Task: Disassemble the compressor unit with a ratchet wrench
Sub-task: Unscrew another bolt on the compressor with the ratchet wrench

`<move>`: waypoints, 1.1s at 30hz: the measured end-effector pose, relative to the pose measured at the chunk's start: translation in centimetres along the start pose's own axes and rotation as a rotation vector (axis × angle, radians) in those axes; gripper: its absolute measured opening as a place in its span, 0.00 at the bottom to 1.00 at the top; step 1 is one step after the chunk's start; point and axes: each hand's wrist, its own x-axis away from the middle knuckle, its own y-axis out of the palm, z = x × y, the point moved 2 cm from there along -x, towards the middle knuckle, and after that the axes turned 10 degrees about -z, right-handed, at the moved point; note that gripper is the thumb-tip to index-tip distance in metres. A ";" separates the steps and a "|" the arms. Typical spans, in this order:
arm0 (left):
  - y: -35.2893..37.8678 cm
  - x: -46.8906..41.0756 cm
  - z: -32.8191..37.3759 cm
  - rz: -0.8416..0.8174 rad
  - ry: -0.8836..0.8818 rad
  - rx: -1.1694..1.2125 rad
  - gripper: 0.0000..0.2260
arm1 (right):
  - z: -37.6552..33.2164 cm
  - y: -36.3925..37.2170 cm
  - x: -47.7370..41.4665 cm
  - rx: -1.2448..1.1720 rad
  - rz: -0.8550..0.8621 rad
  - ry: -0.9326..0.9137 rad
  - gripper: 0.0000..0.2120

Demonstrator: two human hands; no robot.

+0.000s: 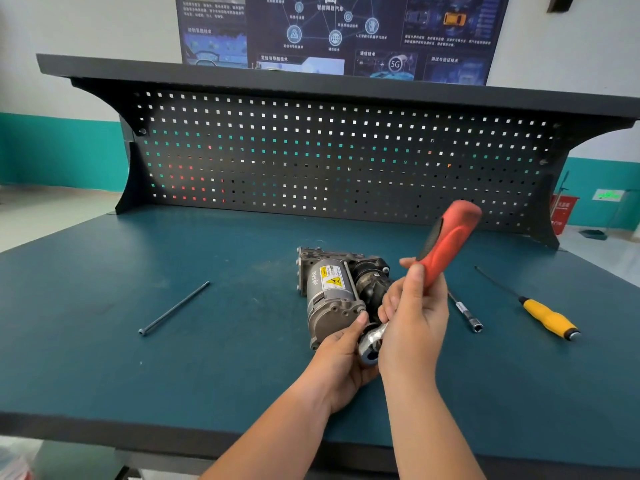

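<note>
Your right hand (pixel 412 327) grips the red-handled ratchet wrench (pixel 446 244). Your left hand (pixel 341 355) curls round its chrome head at the near end of the grey metal compressor unit (pixel 329 292), mid teal bench (pixel 207 375). A long dark bolt (pixel 173 308) lies well apart on the left, and a slim socket extension bar (pixel 465 313) lies just to the right. Your hands hide where head meets unit.

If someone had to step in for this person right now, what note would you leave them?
Left hand grips the wrench head; right hand holds its shaft below the red handle.
Compressor lies on the table just beyond the hands.
Done: one long bolt lies loose at left, likely removed.
Left: a second bolt still runs along the compressor; likely next.
</note>
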 end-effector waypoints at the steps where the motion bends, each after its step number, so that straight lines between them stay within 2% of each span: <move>1: -0.1 -0.1 -0.1 0.000 -0.004 -0.002 0.17 | 0.0 0.0 -0.3 0.001 0.000 0.032 0.07; 7: 0.0 -0.1 -0.2 0.035 -0.039 -0.032 0.18 | 0.2 -0.3 -1.7 -0.093 -0.053 0.144 0.08; 14: 0.1 0.2 0.0 0.036 -0.021 -0.050 0.20 | 0.1 -0.5 -0.9 -0.059 -0.129 0.017 0.07; 18: -0.1 0.6 0.1 0.055 0.080 -0.143 0.21 | 0.4 -0.5 -0.5 0.006 -0.123 -0.032 0.04; 21: -0.4 1.4 0.0 0.084 0.163 -0.228 0.11 | 0.4 -0.6 -0.7 0.008 -0.095 -0.023 0.05; 24: -1.0 2.7 -0.1 0.087 0.259 -0.255 0.06 | 0.3 -0.7 -1.0 -0.012 -0.083 -0.011 0.05; 28: -1.3 3.8 -0.1 -0.023 0.420 -0.424 0.25 | 0.4 -0.6 -1.0 -0.010 -0.102 -0.013 0.05; 30: -0.9 3.7 -0.2 -0.065 0.430 -0.559 0.25 | 0.4 -0.6 -0.9 -0.005 -0.111 -0.017 0.05; 33: -0.4 3.3 0.0 -0.023 0.430 -0.692 0.19 | 0.3 -0.5 -1.0 -0.002 -0.145 -0.012 0.07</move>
